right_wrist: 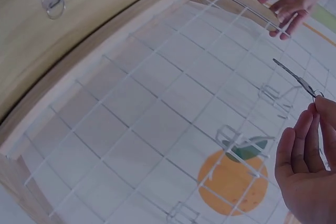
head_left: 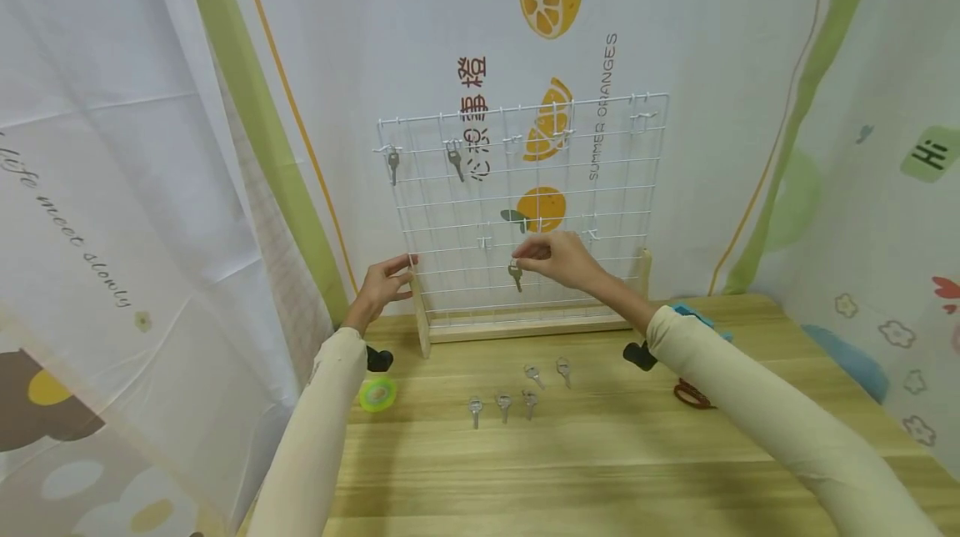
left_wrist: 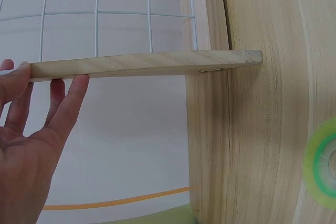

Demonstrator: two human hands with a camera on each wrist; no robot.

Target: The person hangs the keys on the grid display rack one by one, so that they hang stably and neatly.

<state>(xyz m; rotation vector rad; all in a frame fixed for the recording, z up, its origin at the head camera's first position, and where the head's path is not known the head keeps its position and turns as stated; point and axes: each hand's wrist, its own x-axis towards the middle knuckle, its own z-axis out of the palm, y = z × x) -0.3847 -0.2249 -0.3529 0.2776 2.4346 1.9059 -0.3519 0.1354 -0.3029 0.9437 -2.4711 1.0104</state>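
My right hand [head_left: 561, 260] pinches the ring of a key [head_left: 515, 274] between thumb and forefinger, and the key dangles in front of a white wire grid rack [head_left: 465, 216]. In the right wrist view the key [right_wrist: 294, 74] hangs by its ring, apart from the wires. At the rack's left side, my left hand [head_left: 382, 291] holds the upright wooden end piece [left_wrist: 142, 64], thumb on one face and fingertips on the other. Two keys hang from hooks at the upper left: one key [head_left: 393, 166] by the edge, another key [head_left: 456, 163] to its right.
Several loose keys [head_left: 504, 408] with rings lie on the wooden table [head_left: 600, 470] before the rack. A green-yellow tape roll [head_left: 378, 394] sits left. Red-handled scissors [head_left: 692, 394] and a blue object [head_left: 693, 313] are partly behind the right arm. White hooks [head_left: 483, 243] dot the grid.
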